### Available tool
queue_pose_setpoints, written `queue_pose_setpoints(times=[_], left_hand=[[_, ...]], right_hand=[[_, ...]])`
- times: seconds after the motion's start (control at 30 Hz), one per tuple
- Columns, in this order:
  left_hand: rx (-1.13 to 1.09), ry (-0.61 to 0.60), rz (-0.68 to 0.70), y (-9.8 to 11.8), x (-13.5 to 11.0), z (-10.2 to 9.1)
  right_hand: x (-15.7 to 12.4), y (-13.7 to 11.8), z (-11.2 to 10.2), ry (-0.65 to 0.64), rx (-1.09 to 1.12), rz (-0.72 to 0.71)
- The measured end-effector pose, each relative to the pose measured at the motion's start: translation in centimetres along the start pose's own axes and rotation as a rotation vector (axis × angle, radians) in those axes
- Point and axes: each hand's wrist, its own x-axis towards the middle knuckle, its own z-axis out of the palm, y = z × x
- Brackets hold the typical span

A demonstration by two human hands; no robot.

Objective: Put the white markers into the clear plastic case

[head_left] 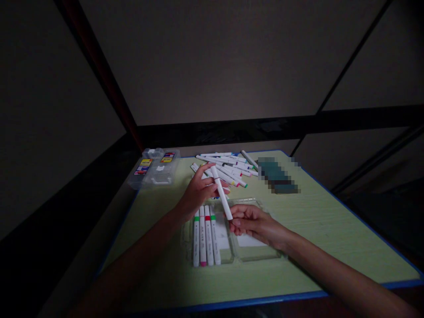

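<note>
A single head-worn camera looks forward and down from the person's own place onto a green table (331,229). It sits close: both forearms enter from the lower edge, and the left hand (198,192) and right hand (255,223) meet on a white marker (221,194) near centre frame.

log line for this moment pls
left hand: holds marker top | right hand: holds marker end | tray: four markers inside | pile: behind

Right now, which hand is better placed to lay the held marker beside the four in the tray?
Probably the right hand: its fingers pinch the marker low, over the tray, beside the four markers. The left hand holds the upper end.
</note>
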Motion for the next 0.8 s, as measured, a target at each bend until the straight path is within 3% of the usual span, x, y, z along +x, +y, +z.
queue_pose_setpoints(times=[0.2, 0.3, 0.5, 0.8], left_hand=[[0.005, -0.014, 0.016, 0.4, -0.1, 0.0], [0.022, 0.046, 0.025, 0.8, 0.0, -0.1], [0.06, 0.259, 0.067, 1.1, 0.4, -0.5], [0.066, 0.25, -0.018, 1.0, 0.2, -0.3]], right_hand=[[0.2, -0.2, 0.3, 0.05, 0.085, 0.049], [0.5, -0.6, 0.7, 0.096, 0.054, 0.038], [1.1, -0.6, 2.3, 0.142, -0.209, -0.218], [0.7, 1.4, 2.2, 0.251, -0.377, -0.472]])
